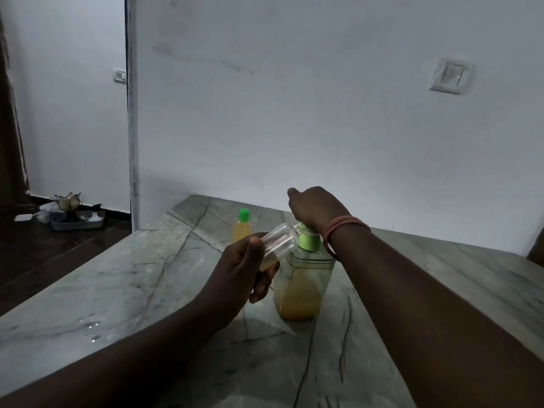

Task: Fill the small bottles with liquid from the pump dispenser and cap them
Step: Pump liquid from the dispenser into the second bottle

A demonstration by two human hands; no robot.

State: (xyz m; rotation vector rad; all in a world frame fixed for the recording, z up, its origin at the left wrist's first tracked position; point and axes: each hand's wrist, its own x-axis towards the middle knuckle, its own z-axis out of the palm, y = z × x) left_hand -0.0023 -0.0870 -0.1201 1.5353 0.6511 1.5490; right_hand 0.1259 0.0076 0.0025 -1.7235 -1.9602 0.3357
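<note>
Pump dispenser (303,284): pump top covered by right hand (316,209), grip unclear. Small bottle (278,245): uncapped, tilted against dispenser's neck, gripped by left hand (244,269). Capped bottle (242,228): behind dispenser.

Dim, grey-blue light throughout. A soft bright patch lies on the surface (259,316) at 6 o'clock of the dispenser (303,284). Straight lines bow toward the edges; the forearms at 6 o'clock look slightly soft.

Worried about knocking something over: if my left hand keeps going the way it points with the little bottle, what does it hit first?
Probably the pump dispenser: the left hand aims the small bottle's open mouth at its green top, under the right hand. Depth is unclear.
</note>
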